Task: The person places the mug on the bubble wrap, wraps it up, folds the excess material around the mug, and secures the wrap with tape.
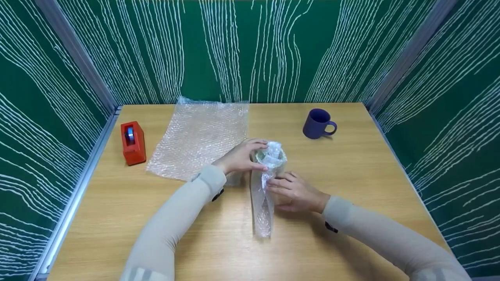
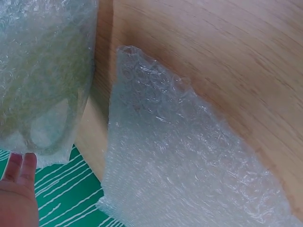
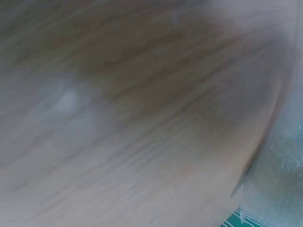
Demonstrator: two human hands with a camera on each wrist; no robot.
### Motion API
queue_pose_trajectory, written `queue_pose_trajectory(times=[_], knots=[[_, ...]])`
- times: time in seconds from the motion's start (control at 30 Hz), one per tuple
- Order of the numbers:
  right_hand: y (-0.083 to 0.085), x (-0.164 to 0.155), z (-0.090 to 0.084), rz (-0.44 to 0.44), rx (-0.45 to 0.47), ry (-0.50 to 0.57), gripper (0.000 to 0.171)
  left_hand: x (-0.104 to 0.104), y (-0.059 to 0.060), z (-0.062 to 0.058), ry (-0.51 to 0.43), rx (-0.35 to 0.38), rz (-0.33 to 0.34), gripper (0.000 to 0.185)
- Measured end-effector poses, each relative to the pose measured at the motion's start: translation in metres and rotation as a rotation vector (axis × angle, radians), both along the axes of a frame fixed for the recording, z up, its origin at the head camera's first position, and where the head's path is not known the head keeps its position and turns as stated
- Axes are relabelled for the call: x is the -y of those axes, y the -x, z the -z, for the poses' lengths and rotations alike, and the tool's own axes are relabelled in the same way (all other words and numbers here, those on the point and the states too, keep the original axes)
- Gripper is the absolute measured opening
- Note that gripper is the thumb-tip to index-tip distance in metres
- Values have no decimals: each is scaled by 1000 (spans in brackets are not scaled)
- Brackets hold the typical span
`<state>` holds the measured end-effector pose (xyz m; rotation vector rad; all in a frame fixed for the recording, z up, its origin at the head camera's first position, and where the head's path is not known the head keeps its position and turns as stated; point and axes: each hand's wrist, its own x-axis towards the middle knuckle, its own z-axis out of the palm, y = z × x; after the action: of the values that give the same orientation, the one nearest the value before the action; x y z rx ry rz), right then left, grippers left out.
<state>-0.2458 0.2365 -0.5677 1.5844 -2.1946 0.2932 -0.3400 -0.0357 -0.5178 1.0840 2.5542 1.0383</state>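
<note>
the wooden tabletop (image 1: 351, 175) carries everything. beyond the left fingers, up and to their left, a flat sheet of bubble wrap (image 1: 203, 136) lies spread toward the back wall. between the two hands stands the wrapped bundle (image 1: 267, 183) — something rolled in bubble wrap, its top bunched shut, a loose tail of wrap trailing toward the person; what is inside cannot be told through the plastic. the left hand (image 1: 240, 158) has its fingers curled over the top and far side of the bundle, gripping it. the right hand (image 1: 297, 191) rests low against the bundle's right side, fingers fairly straight and pressed to the wrap. well beyond the right fingers, up and to the right, a dark blue mug (image 1: 318, 123) stands upright, handle to the right — its inside looks dark and nothing shows in it. far left of the left fingers sits a red tape dispenser (image 1: 133, 142).
</note>
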Motion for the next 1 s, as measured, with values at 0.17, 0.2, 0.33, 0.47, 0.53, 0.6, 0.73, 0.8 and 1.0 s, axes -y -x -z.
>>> queue_pose_trajectory(times=[0.17,0.2,0.33,0.47,0.53,0.6,0.73,0.8,1.0], knots=[[0,3,4,-9,-104,-16,86,0,0,-1,-1,-11,10,78],[0,4,5,-3,-119,-19,85,0,0,-2,-1,-5,7,78],[-3,8,4,25,-119,-11,77,0,-1,-3,-2,9,-4,79],[-5,9,3,36,-68,20,65,0,-1,-4,-4,10,-3,79],[-5,9,4,26,-45,60,56,0,-1,-4,-4,12,-3,80],[-5,10,4,5,-25,125,47,1,-2,-4,-6,15,-3,80],[-3,11,6,-26,9,257,30,1,-2,-3,-13,16,-3,80],[-3,11,7,-27,24,305,25,1,-2,-2,-21,14,-5,81],[-3,12,5,-17,53,413,29,-1,-1,1,-49,23,-9,80]])
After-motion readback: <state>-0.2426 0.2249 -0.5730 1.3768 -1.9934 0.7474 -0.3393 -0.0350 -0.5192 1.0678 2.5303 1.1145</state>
